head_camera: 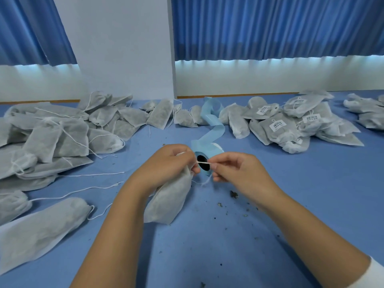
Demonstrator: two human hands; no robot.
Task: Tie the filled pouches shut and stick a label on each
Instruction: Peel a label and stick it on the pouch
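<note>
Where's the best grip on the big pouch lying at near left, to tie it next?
Take the pouch at its puckered neck, the right end where the string trails out. Come from above and the right. It lies flat on the table with the neck pointing toward the middle. The body is wide and soft, so a pinch there would likely just bunch cloth.

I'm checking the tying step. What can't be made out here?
Head view.
Pouch neck, any knot in the string: hidden by left hand.
String's end: inside right hand's pinch.
Label print, right pile: too small.
Label roll: partly behind hands.
Left pile: cut by frame edge.
</note>
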